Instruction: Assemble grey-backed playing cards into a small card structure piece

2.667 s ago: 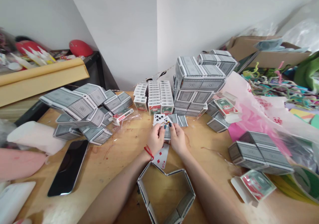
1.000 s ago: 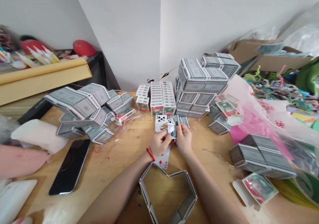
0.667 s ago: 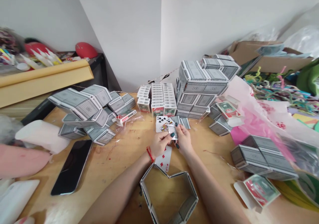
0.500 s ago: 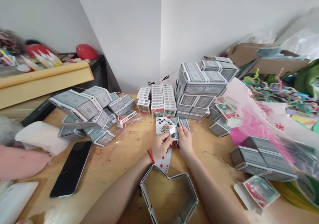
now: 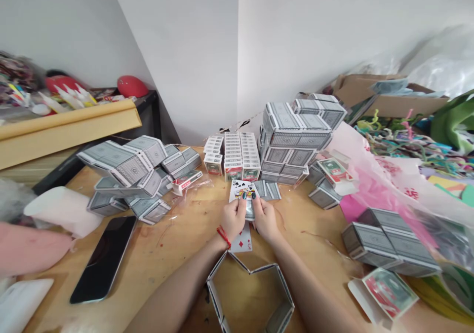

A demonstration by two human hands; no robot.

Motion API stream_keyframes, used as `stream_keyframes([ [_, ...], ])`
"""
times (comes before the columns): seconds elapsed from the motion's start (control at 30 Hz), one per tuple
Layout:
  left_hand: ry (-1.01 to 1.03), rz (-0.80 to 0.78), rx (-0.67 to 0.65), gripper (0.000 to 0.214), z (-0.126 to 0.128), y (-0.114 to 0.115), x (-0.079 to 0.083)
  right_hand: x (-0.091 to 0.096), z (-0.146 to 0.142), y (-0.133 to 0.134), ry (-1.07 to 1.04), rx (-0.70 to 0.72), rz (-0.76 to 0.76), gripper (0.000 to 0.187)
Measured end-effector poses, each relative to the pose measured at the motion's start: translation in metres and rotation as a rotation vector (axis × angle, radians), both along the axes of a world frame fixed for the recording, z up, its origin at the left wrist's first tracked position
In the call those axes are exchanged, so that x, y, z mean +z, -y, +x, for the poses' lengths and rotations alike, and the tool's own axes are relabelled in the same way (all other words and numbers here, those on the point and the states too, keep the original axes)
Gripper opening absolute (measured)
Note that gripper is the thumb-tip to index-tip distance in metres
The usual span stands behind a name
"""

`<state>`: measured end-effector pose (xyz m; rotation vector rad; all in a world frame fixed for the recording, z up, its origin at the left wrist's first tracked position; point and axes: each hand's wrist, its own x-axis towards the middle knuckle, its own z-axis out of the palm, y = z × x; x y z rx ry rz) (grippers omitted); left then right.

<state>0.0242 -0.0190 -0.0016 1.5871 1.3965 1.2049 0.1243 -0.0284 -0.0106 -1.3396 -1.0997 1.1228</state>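
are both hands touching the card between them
Touching. The head view shows the left hand and right hand holding the card from either side, thumbs over it.

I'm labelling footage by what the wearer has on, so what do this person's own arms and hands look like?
The visible forearms are bare, with no sleeves in view. The left hand has a thin red cord bracelet at its wrist; the right hand shows none. Both are ungloved, with dark blue-green polish on the thumbnails.
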Motion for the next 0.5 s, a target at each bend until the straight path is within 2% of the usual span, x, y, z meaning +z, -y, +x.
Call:
stream_keyframes([
  [0.27, 0.017, 0.02, -0.046, 0.049, 0.003, -0.003, 0.009, 0.002, -0.005, 0.0, -0.231, -0.004, -0.083, 0.044],
  [0.5, 0.014, 0.022, -0.065, 0.046, 0.001, -0.007, -0.002, 0.0, -0.002, 0.001, -0.063, -0.033, -0.003, 0.042],
])
